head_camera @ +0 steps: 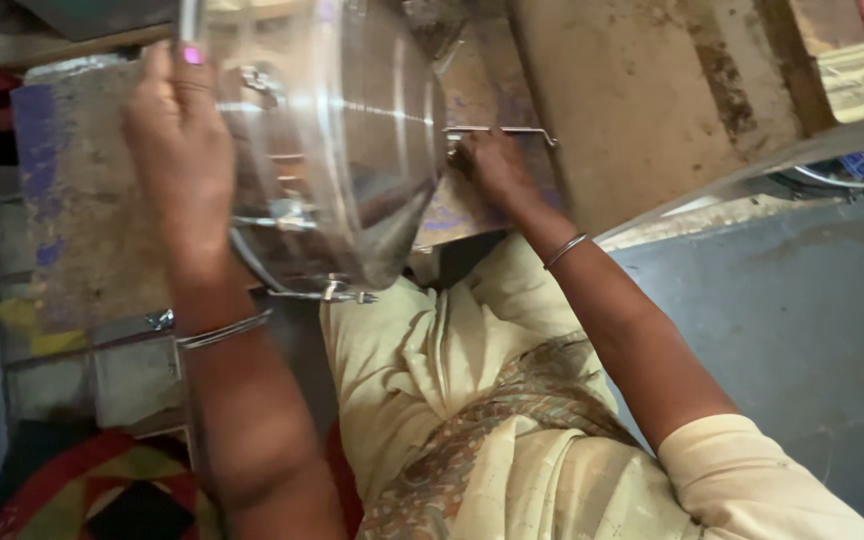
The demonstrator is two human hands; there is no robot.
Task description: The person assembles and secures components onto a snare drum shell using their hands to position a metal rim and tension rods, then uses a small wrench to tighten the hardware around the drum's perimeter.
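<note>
A large shiny steel pot (337, 150) is held tilted on its side in front of the body, above the lap, its round wall turned toward the camera. The left hand (180, 150) is laid flat against the pot's near side, fingers stretched upward along the metal; its grip is spread open over the surface rather than closed around anything. Thin metal bangles (224, 330) are worn at that wrist. The right hand (487, 165) is seen at the pot's far side, its grip pressed together around a thin wire handle (502, 131) that juts from the rim. A single bangle (564, 250) is worn on that wrist. Beneath the arms, cream patterned clothing (472, 400) is seen. A worn, stained board (642, 100) lies behind the pot.
</note>
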